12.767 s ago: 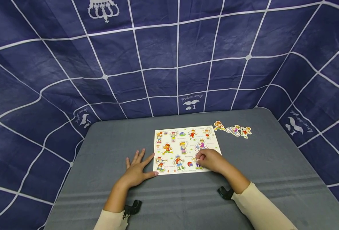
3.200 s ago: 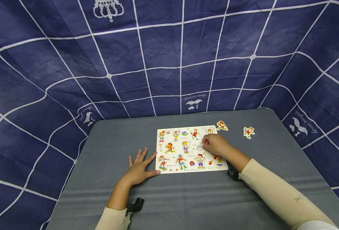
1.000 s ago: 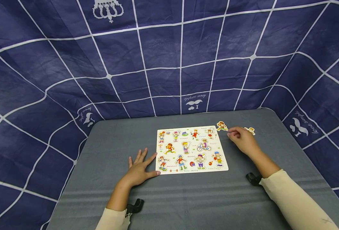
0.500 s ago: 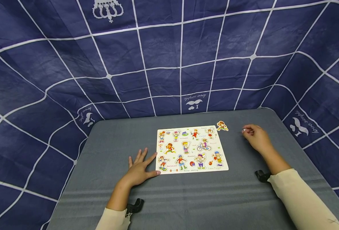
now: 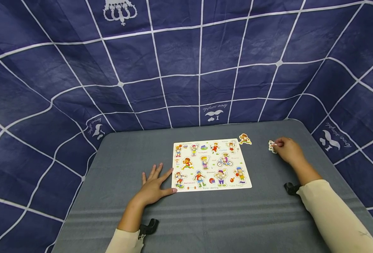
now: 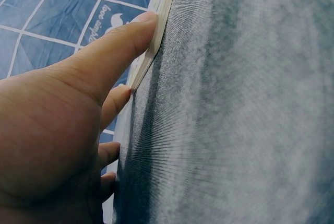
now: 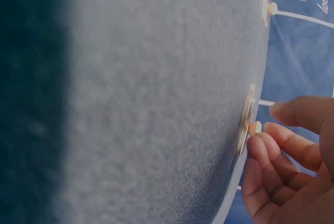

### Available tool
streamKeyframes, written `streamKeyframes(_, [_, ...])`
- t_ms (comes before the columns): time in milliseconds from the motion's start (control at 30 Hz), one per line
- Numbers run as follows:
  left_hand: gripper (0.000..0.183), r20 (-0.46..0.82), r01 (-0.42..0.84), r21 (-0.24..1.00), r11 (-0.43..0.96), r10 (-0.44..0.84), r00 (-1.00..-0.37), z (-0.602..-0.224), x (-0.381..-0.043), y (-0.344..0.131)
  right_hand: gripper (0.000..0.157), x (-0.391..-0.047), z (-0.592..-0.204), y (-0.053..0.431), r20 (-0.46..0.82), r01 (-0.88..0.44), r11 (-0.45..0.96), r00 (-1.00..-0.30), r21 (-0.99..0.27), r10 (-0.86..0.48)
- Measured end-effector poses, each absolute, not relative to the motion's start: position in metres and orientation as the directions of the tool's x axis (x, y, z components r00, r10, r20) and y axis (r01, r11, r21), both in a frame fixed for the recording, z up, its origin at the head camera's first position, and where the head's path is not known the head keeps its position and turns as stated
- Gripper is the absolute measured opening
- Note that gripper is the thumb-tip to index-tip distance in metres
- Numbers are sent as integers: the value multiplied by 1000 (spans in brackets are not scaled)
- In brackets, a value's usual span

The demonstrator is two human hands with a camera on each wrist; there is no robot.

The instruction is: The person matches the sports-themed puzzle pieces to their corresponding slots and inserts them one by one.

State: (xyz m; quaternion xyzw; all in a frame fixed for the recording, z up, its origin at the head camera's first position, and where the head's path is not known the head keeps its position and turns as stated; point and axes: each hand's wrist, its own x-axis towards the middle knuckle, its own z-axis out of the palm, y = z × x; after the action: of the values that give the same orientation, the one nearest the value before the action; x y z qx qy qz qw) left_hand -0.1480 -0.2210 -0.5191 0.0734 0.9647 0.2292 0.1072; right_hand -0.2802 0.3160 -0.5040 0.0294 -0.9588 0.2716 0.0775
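Observation:
My left hand (image 5: 153, 189) lies with fingers spread, thumb and index fingertip at the left edge of a white knob puzzle board (image 5: 191, 178). In the left wrist view the thumb (image 6: 125, 38) rests on the rim of the wooden board (image 6: 166, 20). To the right, my right hand (image 5: 289, 150) is at a footballer puzzle piece (image 5: 271, 147) lying on the table. The right wrist view shows thumb and index finger parted, close to the knob (image 7: 254, 128) of that piece without pinching it. The hand partly covers the piece in the head view.
A runner puzzle piece (image 5: 245, 139) lies at the board's upper right corner. The grey cloth-covered table (image 5: 205, 218) is backed by a navy curtain (image 5: 173, 63) with white grid lines. Figures of children doing sports fill the board.
The right hand has placed the cyclist piece on the board, then moved right to the footballer piece, which is now turned differently. The left hand has stayed at the board's edge.

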Motion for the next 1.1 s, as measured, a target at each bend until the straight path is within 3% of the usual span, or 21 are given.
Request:
streamKeyframes(667, [86,-163,99,467,879,196,-967,-518,-145,-221,24,-291,-504,327,5,-7,848,-1000,-530,-5])
streamKeyframes(1100, [86,-162,96,470,878,193,-968,-519,-146,-221,24,-290,-504,327,53,-27,834,-999,-551,3])
